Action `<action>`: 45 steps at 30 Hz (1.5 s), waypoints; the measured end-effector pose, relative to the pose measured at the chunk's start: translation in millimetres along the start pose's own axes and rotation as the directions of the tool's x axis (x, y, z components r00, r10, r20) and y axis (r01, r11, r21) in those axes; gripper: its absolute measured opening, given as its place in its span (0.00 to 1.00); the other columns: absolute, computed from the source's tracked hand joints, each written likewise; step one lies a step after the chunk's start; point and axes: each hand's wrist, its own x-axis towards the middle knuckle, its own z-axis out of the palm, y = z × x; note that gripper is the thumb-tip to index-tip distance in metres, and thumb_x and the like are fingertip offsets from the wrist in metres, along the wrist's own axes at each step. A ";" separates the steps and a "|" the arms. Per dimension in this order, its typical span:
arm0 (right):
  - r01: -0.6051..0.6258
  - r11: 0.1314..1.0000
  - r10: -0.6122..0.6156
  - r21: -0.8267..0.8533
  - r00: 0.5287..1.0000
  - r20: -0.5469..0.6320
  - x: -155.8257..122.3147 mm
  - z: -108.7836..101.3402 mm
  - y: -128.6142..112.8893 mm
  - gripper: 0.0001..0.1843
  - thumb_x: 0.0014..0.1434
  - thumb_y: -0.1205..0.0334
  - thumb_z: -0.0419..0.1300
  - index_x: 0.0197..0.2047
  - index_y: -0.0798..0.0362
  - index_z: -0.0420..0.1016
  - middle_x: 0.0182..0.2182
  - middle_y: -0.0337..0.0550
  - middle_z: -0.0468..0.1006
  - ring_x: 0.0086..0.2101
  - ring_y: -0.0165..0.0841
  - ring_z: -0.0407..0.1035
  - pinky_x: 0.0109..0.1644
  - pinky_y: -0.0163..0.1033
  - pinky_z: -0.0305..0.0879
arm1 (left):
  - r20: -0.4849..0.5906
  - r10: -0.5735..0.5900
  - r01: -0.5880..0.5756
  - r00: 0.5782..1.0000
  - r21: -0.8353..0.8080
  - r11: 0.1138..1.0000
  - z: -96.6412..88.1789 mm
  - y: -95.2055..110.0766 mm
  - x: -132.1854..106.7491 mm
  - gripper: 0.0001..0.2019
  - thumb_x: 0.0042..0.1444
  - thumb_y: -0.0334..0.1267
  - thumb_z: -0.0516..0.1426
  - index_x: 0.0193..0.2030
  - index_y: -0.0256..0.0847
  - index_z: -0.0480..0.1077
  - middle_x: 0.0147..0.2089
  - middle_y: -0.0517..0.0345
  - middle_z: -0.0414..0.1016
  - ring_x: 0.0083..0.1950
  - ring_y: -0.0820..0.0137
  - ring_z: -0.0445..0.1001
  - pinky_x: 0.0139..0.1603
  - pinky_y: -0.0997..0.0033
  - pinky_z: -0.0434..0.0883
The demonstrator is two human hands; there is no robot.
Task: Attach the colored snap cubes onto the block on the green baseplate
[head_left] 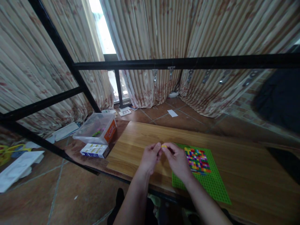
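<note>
My left hand (150,157) and my right hand (177,160) meet over the wooden table (140,137). Their fingertips pinch a small yellow brick (163,146) between them. Just to the right lies a green baseplate (211,184), partly under my right hand. A patch of many coloured bricks (197,160) covers the plate's upper middle. Both hands are closed in a pinch on the yellow brick, held a little above the table near the plate's left edge.
A clear plastic box (97,128) with an orange label and small pieces inside stands at the table's left end, a flat carton (95,150) in front of it. A black metal frame (187,62) crosses above. Papers lie on the tiled floor (35,187). Curtains hang behind.
</note>
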 end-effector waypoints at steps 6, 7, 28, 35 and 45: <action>-0.075 0.992 0.080 0.098 0.996 -0.046 -1.1 1.1 4.6 0.10 0.62 0.56 0.57 0.37 0.50 0.77 0.30 0.39 0.79 0.32 0.34 0.72 0.40 0.38 0.67 | 0.007 -0.132 0.132 0.991 -0.125 0.983 0.7 5.1 -2.0 0.11 0.46 0.39 0.63 0.26 0.35 0.66 0.20 0.64 0.63 0.17 0.83 0.54 0.17 0.80 0.42; -0.067 0.995 0.071 0.074 0.996 -0.053 -1.4 0.9 5.1 0.10 0.62 0.56 0.56 0.38 0.50 0.78 0.33 0.40 0.80 0.34 0.34 0.73 0.41 0.38 0.67 | 0.007 -0.157 0.157 0.988 -0.141 0.978 0.9 5.5 -1.7 0.09 0.46 0.38 0.62 0.26 0.35 0.66 0.20 0.64 0.64 0.17 0.83 0.55 0.17 0.80 0.41; -0.016 0.978 0.050 0.210 0.986 -0.158 -4.1 8.2 3.6 0.10 0.59 0.57 0.62 0.42 0.49 0.81 0.39 0.43 0.80 0.39 0.35 0.73 0.42 0.39 0.69 | -0.037 -0.223 0.168 0.974 -0.544 0.822 8.3 -1.2 4.2 0.02 0.49 0.27 0.56 0.27 0.32 0.69 0.22 0.60 0.67 0.19 0.82 0.60 0.16 0.84 0.53; 0.127 0.989 -0.129 -0.078 0.991 -0.021 -8.5 17.8 -17.2 0.12 0.57 0.66 0.62 0.44 0.46 0.81 0.37 0.41 0.80 0.42 0.36 0.71 0.49 0.43 0.67 | -0.109 -0.223 0.095 0.969 -0.665 0.741 13.6 -2.1 8.0 0.08 0.52 0.27 0.52 0.23 0.34 0.67 0.21 0.59 0.65 0.22 0.76 0.67 0.26 0.77 0.68; -0.075 0.915 0.045 -0.396 0.995 -0.084 -5.3 21.7 17.0 0.21 0.63 0.55 0.55 0.53 0.58 0.73 0.43 0.53 0.77 0.40 0.40 0.72 0.47 0.46 0.68 | -0.305 -0.117 -0.149 0.945 -0.720 0.678 -33.9 29.9 6.9 0.16 0.65 0.32 0.48 0.24 0.37 0.60 0.23 0.63 0.62 0.18 0.82 0.60 0.16 0.85 0.54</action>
